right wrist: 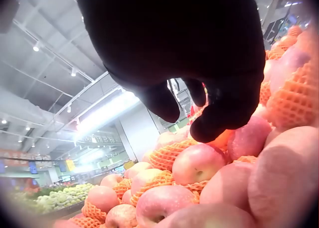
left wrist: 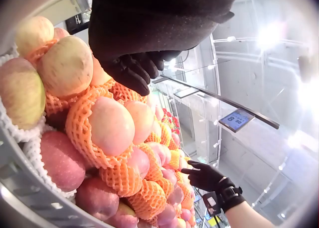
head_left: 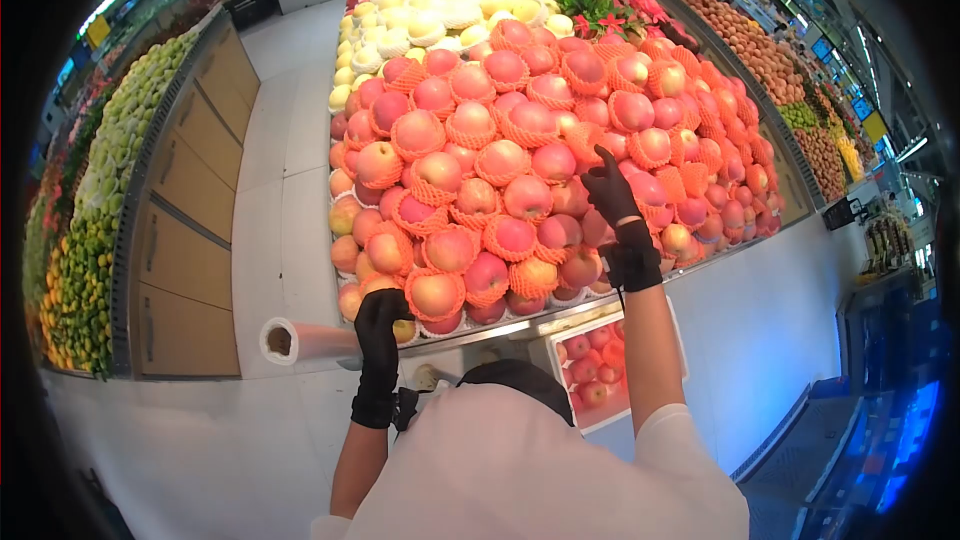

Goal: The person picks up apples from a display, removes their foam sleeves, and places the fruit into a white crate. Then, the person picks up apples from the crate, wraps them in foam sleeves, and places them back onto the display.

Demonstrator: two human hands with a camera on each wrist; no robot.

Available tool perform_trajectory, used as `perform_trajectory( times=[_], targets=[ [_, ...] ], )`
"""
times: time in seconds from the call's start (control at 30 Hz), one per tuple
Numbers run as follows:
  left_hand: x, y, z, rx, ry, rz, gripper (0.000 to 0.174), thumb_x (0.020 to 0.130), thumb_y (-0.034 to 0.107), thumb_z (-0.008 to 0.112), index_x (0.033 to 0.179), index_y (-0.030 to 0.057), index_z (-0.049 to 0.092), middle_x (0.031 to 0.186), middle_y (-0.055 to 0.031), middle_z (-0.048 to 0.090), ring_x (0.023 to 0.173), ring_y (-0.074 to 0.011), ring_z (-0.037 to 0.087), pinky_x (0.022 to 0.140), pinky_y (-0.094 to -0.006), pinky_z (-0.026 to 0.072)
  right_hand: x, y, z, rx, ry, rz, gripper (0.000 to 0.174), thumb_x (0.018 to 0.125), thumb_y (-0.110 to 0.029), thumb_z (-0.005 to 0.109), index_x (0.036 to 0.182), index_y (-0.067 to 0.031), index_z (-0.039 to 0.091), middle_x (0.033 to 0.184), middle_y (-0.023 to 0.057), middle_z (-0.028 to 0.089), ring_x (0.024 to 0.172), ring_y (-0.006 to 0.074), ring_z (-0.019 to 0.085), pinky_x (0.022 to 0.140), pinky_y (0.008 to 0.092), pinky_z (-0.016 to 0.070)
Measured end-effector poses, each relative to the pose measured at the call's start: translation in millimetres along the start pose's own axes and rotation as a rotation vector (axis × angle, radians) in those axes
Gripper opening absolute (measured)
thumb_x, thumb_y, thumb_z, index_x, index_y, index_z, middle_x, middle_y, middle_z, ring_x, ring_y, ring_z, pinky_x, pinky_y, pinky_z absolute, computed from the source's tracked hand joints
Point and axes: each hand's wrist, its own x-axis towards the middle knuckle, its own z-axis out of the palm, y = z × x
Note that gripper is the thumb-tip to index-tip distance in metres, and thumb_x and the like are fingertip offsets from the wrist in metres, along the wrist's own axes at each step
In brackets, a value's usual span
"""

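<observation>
Several red and yellow apples, many in orange foam nets, are heaped on a slanted display. My black-gloved left hand is at the pile's front left corner, fingers loosely bent beside a netted apple. In the left wrist view that hand hangs over the fruit with nothing between its fingers. My gloved right hand reaches over the pile's right half, index finger extended towards an orange foam net. In the right wrist view its fingertips come down right at an apple.
Pale yellow netted fruit and red flowers lie behind the apples. A roll of plastic bags sticks out at the front left. A box of apples is below the front edge. Another fruit stand stands across the left aisle.
</observation>
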Motion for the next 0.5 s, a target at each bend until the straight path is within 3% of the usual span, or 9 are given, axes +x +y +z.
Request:
perform_trajectory(
  times=[0.1,0.13,0.27,0.43,0.5],
  targets=[
    [-2,0,-7,0.009,0.009,-0.003,0.019,0.099,0.014,0.053,0.103,-0.0025,0.061,0.091,-0.0069,0.063,0.082,-0.0156,0.062,0.077,-0.0294,0.0514,12,-19,6,0.076,-0.089,0.204,0.067,0.082,-0.021,0.064,0.143,-0.0071,0.039,0.092,0.0149,0.064,0.078,0.0239,0.065,0.073,0.0366,0.0533],
    [-3,-1,-9,0.006,0.018,0.004,0.019,0.099,0.014,0.053,0.103,-0.0025,0.061,0.091,-0.0072,0.063,0.082,-0.0159,0.063,0.077,-0.0296,0.0517,21,-8,11,0.046,-0.074,0.217,0.063,0.081,-0.021,0.063,0.139,-0.004,0.044,0.1,0.0193,0.067,0.092,0.0302,0.066,0.081,0.038,0.0527],
    [-4,-4,-15,-0.009,0.017,0.022,0.02,0.099,0.016,0.053,0.104,-0.0025,0.061,0.092,-0.0082,0.063,0.084,-0.0166,0.063,0.078,-0.0301,0.0523,34,19,13,-0.051,0.011,0.08,0.048,0.082,-0.021,0.063,0.127,-0.0025,0.056,0.106,0.02,0.067,0.1,0.0324,0.065,0.087,0.0367,0.0513],
    [-3,2,-13,0.016,0.008,-0.003,0.02,0.099,0.015,0.052,0.102,-0.0019,0.061,0.092,-0.0073,0.063,0.084,-0.0156,0.062,0.078,-0.0297,0.0518,-2,-2,-3,0.083,0.082,0.025,0.037,0.084,-0.02,0.063,0.117,-0.0025,0.063,0.108,0.0174,0.067,0.101,0.03,0.065,0.09,0.0354,0.0503],
    [-1,0,-12,0.034,0.009,-0.004,0.02,0.099,0.016,0.052,0.101,-0.0019,0.061,0.091,-0.0068,0.063,0.082,-0.015,0.062,0.076,-0.029,0.0515,-18,0,-8,0.07,0.103,-0.031,0.034,0.085,-0.018,0.063,0.116,-0.0034,0.063,0.103,0.016,0.068,0.093,0.0267,0.066,0.084,0.034,0.0517]
  ],
)
